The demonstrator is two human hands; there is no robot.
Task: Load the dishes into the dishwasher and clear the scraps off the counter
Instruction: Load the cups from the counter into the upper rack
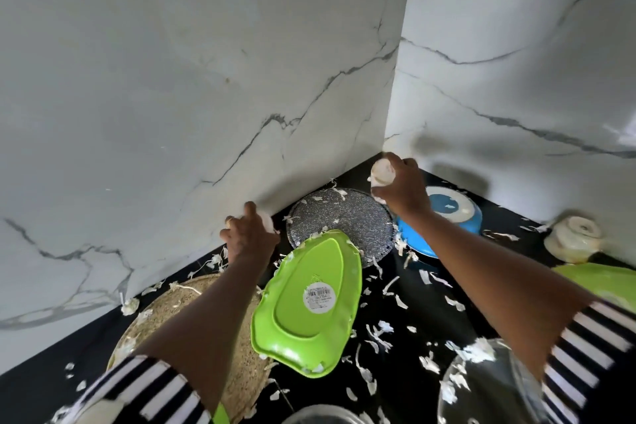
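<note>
My left hand (249, 234) holds a pale vegetable scrap (267, 220) near the marble wall, above the black counter. My right hand (402, 184) grips a whitish cabbage chunk (381, 171) over the counter's back corner. Below them lie an upside-down green oval plate (309, 306), a grey speckled round plate (339, 217), a tan speckled round plate (172, 306) under my left forearm and an overturned blue bowl (447, 213). White cabbage shreds (378, 330) are scattered all over the black counter (406, 303).
A cut cabbage core (573, 239) sits at the right by the wall. A second green plate (605, 282) shows at the right edge. A clear glass lid (488, 385) and a metal rim (327, 416) lie at the bottom. Marble walls (206, 79) close the corner.
</note>
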